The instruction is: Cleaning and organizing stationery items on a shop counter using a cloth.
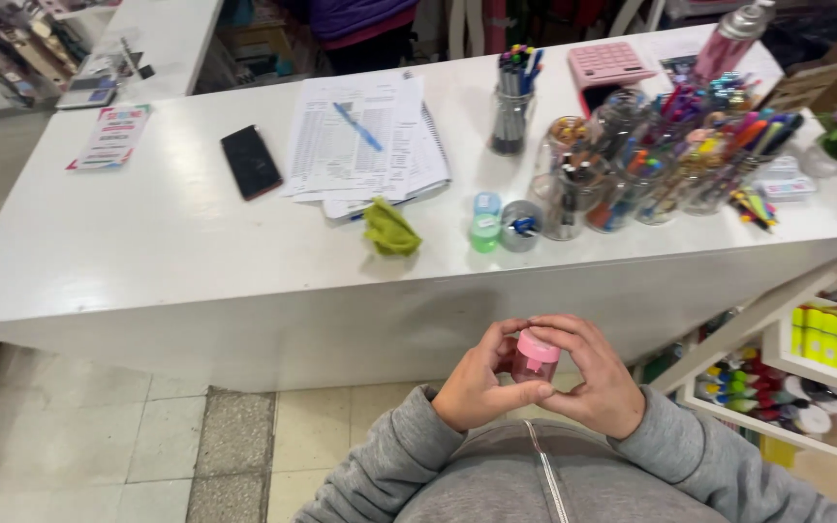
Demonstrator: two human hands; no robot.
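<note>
Both my left hand (474, 385) and right hand (596, 378) grip a small pink-lidded jar (535, 356) at lower centre, lid still seated, nothing removed yet.

I see a pink-lidded clear jar (536, 356) at lower centre, between my grey-sleeved left hand (478, 380) and right hand (598, 373). The counter (147, 242) across the middle is white. On it, left of centre, lies a black phone (251, 161); at centre, white printed sheets (365, 136) bear a blue pen (357, 127); below them sits a yellow-green cloth (390, 230). At upper right I note a pink calculator (609, 63) and multicoloured pens (690, 145). The floor tiles (99, 446) at lower left are pale beige.
</note>
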